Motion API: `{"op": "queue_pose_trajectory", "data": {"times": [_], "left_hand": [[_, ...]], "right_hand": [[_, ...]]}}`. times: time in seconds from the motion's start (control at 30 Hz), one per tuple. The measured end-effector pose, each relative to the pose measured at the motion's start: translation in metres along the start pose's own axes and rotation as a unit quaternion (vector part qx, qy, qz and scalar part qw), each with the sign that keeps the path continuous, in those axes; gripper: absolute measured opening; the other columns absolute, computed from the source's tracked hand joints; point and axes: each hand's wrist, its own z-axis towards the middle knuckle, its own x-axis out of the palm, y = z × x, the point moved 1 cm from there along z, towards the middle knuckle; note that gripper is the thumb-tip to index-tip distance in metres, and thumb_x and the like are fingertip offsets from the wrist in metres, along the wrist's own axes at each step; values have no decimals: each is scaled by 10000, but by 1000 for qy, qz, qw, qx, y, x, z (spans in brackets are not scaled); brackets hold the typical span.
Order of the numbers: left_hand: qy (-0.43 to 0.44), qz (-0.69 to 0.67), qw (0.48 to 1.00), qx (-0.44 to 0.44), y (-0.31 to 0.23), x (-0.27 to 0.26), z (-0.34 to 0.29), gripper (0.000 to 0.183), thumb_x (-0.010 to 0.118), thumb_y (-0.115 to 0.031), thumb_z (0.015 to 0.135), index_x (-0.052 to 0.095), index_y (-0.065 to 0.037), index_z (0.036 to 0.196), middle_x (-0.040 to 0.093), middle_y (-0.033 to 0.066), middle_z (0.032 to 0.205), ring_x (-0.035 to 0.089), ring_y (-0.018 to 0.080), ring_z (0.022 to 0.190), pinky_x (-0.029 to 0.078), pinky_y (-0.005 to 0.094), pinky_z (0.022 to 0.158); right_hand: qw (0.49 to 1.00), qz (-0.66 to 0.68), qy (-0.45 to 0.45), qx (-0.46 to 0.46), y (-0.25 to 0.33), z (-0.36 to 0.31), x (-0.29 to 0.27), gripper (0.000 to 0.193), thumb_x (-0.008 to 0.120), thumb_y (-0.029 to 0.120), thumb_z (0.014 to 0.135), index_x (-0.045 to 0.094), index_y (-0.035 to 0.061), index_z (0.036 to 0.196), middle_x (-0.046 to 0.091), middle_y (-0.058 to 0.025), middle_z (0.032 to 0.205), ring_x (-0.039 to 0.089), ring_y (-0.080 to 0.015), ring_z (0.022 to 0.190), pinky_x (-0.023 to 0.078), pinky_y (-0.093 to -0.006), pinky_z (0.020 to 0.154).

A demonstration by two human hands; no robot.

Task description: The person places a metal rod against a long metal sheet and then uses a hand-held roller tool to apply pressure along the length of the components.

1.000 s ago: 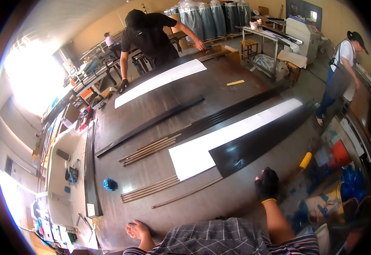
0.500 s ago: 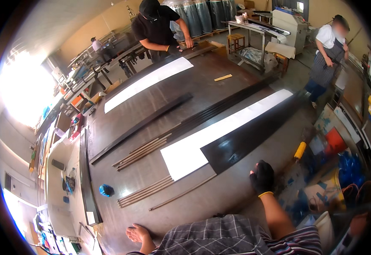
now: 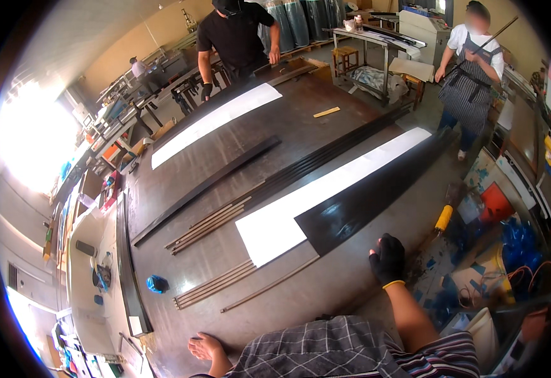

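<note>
My bare left hand (image 3: 205,346) rests on the near edge of the dark metal table (image 3: 193,236), fingers spread and holding nothing. Farther right, my right hand (image 3: 388,259) wears a black fingerless glove with a yellow cuff. It lies on the table with thumb and fingers apart, holding nothing. Nearest to it is a glossy black strip (image 3: 345,222) beside a long white sheet (image 3: 269,234). Several thin brown rods (image 3: 215,285) stick out from under the sheet's near end, and a single rod (image 3: 269,285) lies closer to me. A crumpled blue wad (image 3: 157,284) sits left of the rods.
More rods (image 3: 209,225), a dark bar (image 3: 206,189), another white sheet (image 3: 215,126) and a yellow strip (image 3: 326,112) lie farther off. A co-worker (image 3: 237,41) stands at the far edge; another (image 3: 474,72) holds a long dark rod at right. A yellow-handled tool (image 3: 443,218) is beside the table.
The far co-worker has straightened, lowering one hand beside the table. The co-worker at right has moved left and now has a long rod raised. My hands stay in place.
</note>
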Motion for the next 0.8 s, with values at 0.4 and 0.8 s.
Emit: {"op": "queue_pose_trajectory", "data": {"times": [0.4,0.8], "left_hand": [[24,-3,1000,4,-5,-9,-2,484,490,-473,942,481,-82,1228,482,119,1312,443,325,1241,381,487,980],[41,-5,999,7,-5,-18,-4,491,462,-487,946,491,-73,1208,483,131,1323,450,334,1239,403,495,953]], "right_hand": [[999,-8,-28,-16,-2,-2,3,333,724,186,707,541,41,945,568,-157,1063,535,-374,1010,437,-479,891],[1000,10,19,15,-2,0,-2,337,707,193,737,538,22,975,562,-171,1058,536,-377,999,441,-481,868]]}}
